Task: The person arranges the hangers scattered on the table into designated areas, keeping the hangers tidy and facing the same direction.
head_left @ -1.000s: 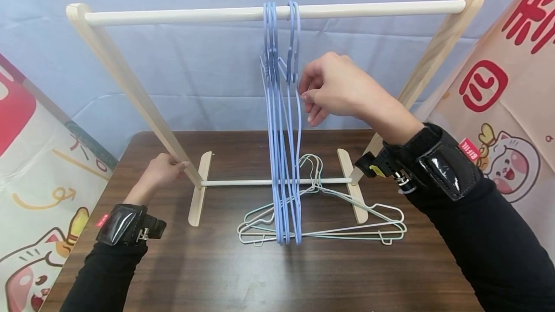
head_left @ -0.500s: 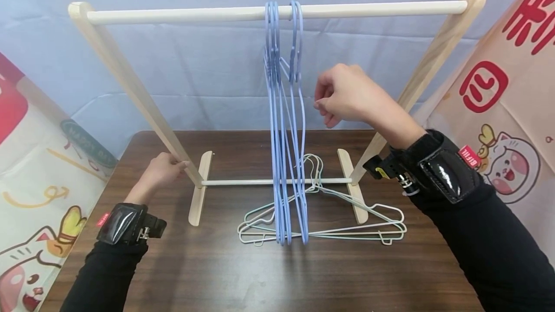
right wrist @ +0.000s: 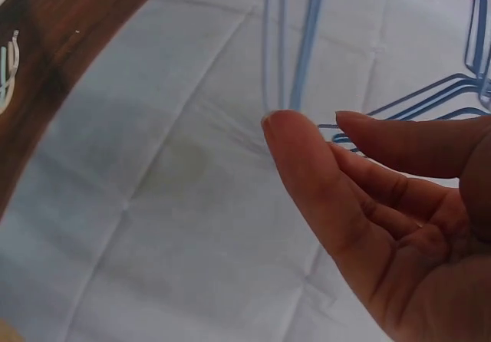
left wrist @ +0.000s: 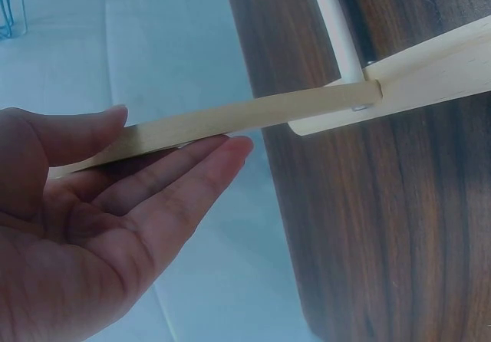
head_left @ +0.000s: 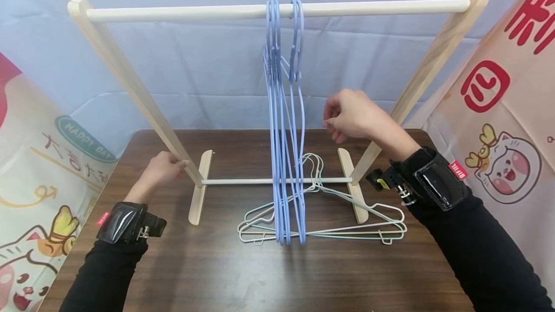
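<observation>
A wooden clothes rack stands on the table, its white top bar running between two slanted posts. Several blue clothes hangers hang near the bar's middle, a pair of them slightly apart on the right. My left hand pinches the left post low down; in the left wrist view the thumb lies on one side of the post, fingers on the other. My right hand hovers to the right of the hangers, fingers loosely bent, holding nothing. In the right wrist view, blue hangers show beyond it.
White and pale green hangers lie flat on the brown table, partly under the hanging blue ones. A white lower bar joins the rack's feet. A pale blue cloth covers the back, with printed banners at both sides.
My right hand has moved away from the blue hangers, to the right and downward. The rightmost blue hangers have swung a little. My left hand stays on the post.
</observation>
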Available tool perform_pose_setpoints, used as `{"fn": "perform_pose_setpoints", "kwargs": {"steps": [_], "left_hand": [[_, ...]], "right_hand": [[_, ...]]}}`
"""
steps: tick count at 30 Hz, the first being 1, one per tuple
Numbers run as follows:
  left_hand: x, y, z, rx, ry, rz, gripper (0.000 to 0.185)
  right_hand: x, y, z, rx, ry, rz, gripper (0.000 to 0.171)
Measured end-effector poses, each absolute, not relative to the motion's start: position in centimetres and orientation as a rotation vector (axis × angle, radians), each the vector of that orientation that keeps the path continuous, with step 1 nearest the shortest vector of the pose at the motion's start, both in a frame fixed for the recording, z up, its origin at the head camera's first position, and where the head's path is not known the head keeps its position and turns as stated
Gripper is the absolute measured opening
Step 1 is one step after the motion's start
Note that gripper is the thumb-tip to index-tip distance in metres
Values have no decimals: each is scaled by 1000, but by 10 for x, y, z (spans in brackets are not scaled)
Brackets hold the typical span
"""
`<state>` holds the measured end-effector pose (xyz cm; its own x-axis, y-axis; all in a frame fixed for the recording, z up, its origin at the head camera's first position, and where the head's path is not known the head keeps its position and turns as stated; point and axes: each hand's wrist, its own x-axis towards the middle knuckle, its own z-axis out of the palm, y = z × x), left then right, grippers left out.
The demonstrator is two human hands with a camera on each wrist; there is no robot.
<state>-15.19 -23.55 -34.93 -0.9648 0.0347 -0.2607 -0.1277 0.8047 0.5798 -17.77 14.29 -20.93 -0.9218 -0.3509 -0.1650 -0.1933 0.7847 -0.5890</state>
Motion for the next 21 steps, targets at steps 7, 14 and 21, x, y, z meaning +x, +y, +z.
{"fn": "perform_pose_setpoints", "kwargs": {"steps": [7,14,21], "left_hand": [[-152,-235,-348,-72,2735,900,37],[-152,-236,-351,-69,2734,901,37],[-153,-237,-352,-71,2730,906,37]], "right_hand": [[-180,150,-235,-397,2661,-883,3],[-181,157,-265,-419,2598,-847,4],[-182,164,-300,-427,2552,-850,6]]}}
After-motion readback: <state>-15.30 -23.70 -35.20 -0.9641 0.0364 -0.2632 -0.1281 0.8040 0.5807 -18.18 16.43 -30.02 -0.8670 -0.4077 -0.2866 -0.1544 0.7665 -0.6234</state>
